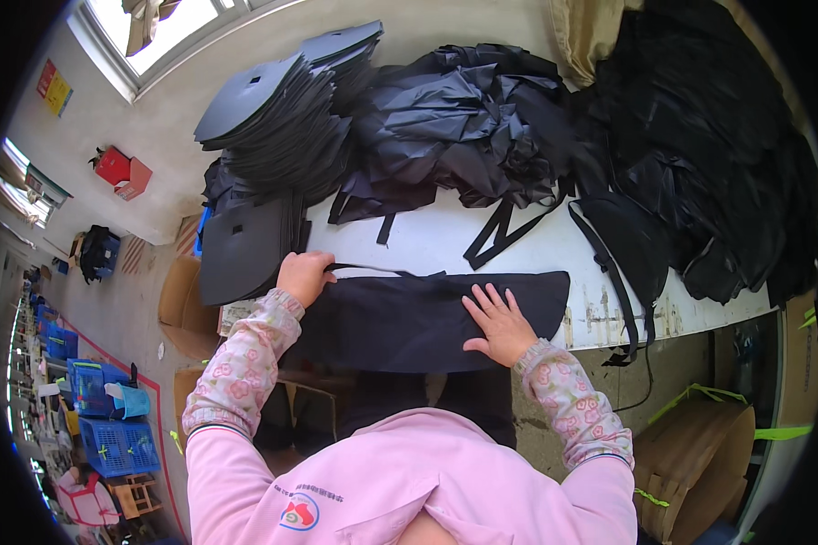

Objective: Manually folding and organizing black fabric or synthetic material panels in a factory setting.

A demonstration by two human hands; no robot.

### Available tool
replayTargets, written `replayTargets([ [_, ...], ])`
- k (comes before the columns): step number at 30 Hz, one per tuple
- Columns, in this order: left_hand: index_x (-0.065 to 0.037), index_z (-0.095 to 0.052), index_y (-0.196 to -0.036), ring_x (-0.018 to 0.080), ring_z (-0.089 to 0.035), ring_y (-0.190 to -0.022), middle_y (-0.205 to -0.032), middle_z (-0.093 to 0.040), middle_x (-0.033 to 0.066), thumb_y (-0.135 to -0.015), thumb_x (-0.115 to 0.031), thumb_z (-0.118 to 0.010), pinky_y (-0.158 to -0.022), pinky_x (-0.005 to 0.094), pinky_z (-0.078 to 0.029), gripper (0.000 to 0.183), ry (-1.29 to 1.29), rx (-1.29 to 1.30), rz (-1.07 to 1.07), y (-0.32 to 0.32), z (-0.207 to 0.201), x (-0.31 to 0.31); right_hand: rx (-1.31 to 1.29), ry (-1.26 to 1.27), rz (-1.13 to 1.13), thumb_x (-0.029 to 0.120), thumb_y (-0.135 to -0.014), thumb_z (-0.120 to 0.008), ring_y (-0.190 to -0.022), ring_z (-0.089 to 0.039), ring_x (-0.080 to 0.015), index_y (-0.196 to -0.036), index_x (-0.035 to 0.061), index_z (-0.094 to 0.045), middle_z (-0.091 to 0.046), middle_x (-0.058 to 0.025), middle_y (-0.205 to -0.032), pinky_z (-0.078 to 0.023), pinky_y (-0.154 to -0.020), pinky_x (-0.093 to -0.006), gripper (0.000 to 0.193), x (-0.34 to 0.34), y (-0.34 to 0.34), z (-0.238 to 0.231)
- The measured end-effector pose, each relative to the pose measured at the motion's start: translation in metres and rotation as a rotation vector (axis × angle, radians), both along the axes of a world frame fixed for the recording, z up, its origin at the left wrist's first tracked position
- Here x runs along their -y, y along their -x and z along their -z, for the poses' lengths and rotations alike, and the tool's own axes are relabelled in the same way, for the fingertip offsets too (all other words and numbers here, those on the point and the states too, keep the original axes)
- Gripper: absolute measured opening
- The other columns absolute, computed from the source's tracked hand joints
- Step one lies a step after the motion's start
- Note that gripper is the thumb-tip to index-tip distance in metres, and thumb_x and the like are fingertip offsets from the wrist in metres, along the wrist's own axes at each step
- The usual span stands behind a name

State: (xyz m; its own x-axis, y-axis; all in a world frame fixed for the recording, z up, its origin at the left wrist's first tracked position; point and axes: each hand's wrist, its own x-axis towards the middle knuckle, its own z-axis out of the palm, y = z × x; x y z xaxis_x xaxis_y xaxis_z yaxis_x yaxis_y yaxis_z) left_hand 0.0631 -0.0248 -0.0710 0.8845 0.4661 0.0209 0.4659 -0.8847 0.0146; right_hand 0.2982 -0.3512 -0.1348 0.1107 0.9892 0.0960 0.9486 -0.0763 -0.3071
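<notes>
A flat black fabric piece [400,322] with a rounded right end lies along the near edge of the white table and hangs slightly over it. My left hand [305,276] is closed at its upper left edge, where a thin strip of the black fabric lifts away from the rest. What the fingertips pinch is partly hidden. My right hand [500,325] rests flat on the right part of the piece, fingers spread. Just left of my left hand stands a stack of dark stiff panels [245,250].
More dark panels [273,100] are piled at the back left. Crumpled black fabric [463,118] fills the back middle, with a loose black strap [509,238] before it. A large black heap [700,154] covers the right. Cardboard boxes [700,459] stand below the white table [409,241].
</notes>
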Motion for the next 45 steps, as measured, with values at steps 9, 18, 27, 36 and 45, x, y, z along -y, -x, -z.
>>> replayTargets([
  [9, -0.008, -0.072, -0.095, 0.0308, -0.066, -0.088, -0.090, -0.067, 0.0104, -0.080, -0.003, -0.070, -0.076, 0.0385, -0.054, 0.016, 0.323, 0.430, -0.122, 0.056, -0.027, -0.006, 0.034, 0.185, 0.150, 0.057, -0.086, -0.063, -0.150, -0.020, -0.0351, -0.154, 0.0136, -0.032, -0.024, -0.0138, -0.161, -0.015, -0.117, -0.0625, 0.085, 0.009, 0.017, 0.005],
  [18, -0.003, -0.071, -0.100, 0.0298, -0.067, -0.106, -0.124, -0.064, 0.0156, -0.083, 0.013, -0.059, -0.080, 0.0338, -0.055, 0.026, 0.022, 0.993, 0.052, 0.034, -0.030, 0.052, -0.013, 0.374, 0.107, 0.046, -0.085, -0.071, -0.144, -0.033, -0.0367, -0.145, 0.0100, -0.046, -0.038, -0.0180, -0.153, -0.026, -0.111, -0.0654, 0.074, -0.014, 0.004, -0.045],
  [27, -0.004, -0.071, -0.096, 0.0358, -0.066, -0.108, -0.118, -0.065, 0.0181, -0.074, 0.014, -0.058, -0.099, 0.0433, -0.050, 0.032, 0.401, 0.889, 0.335, -0.004, -0.012, 0.105, -1.177, -0.218, -0.096, 0.015, -0.097, -0.062, -0.090, -0.064, -0.0133, -0.118, -0.0031, -0.064, -0.070, -0.0070, -0.102, -0.051, -0.079, -0.0266, 0.027, -0.144, 0.061, -0.087],
  [36, -0.005, -0.062, -0.081, 0.0286, -0.069, -0.096, -0.110, -0.071, 0.0089, -0.072, 0.015, -0.056, -0.113, 0.0534, -0.039, 0.023, 0.567, 0.797, 0.372, 0.027, -0.006, 0.088, -1.442, -0.089, 0.038, 0.016, -0.099, -0.060, -0.077, -0.056, -0.0050, -0.110, -0.0011, -0.070, -0.067, 0.0001, -0.088, -0.046, -0.069, -0.0197, 0.022, -0.149, 0.077, -0.059],
  [45, -0.001, -0.063, -0.095, 0.0301, -0.065, -0.116, -0.137, -0.057, 0.0188, -0.081, 0.019, -0.053, -0.097, 0.0359, -0.054, 0.027, 0.661, 0.952, 0.236, 0.017, -0.006, 0.088, -1.683, -0.029, -0.077, 0.011, -0.099, -0.059, -0.093, -0.059, -0.0077, -0.122, 0.0000, -0.060, -0.065, -0.0015, -0.104, -0.047, -0.085, -0.0219, 0.026, -0.150, 0.085, -0.065],
])
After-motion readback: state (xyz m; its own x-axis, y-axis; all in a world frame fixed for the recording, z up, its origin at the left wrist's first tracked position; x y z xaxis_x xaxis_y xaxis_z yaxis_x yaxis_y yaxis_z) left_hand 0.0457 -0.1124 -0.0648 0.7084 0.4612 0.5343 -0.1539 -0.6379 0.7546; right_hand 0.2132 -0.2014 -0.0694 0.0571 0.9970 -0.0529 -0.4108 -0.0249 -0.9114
